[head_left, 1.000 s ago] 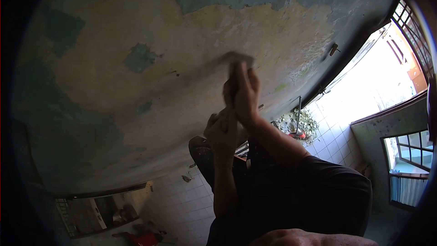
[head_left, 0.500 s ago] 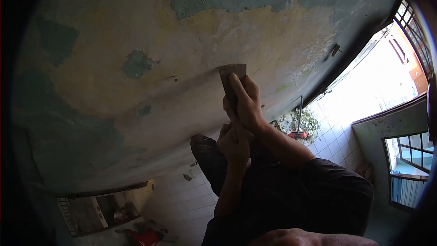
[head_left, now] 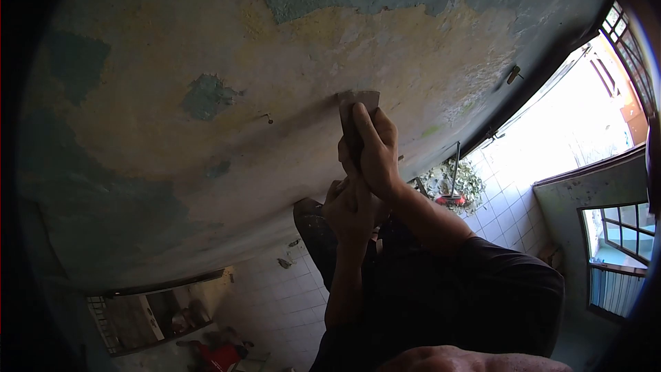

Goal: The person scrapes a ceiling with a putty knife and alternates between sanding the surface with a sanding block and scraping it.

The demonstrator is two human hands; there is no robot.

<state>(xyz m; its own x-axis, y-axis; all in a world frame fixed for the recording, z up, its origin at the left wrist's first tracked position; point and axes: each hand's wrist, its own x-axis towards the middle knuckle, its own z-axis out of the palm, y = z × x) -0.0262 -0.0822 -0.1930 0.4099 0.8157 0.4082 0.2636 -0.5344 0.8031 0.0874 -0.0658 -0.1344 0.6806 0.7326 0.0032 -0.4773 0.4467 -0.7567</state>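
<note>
A flat-bladed scraper (head_left: 359,98) has its wide edge against the wall (head_left: 289,76), which carries patches of peeling green paint over a bare yellowish surface. My right hand (head_left: 377,148) grips the scraper close to the blade, thumb laid along its face. Below it, my left hand (head_left: 350,210) is closed round the lower end of the handle, which the fingers mostly hide. A small hook or nail (head_left: 269,119) sticks out of the wall left of the blade.
A long-handled dustpan with a red base (head_left: 451,199) stands by a heap of paint flakes (head_left: 470,182) on the tiled floor (head_left: 506,213). A bright doorway opens at right, with a window (head_left: 623,231) below it. At lower left is a person in red (head_left: 222,357).
The scraper and both hands have shifted slightly; the blade sits a little higher and further right in view. My grip is unchanged. The person in red has moved a little.
</note>
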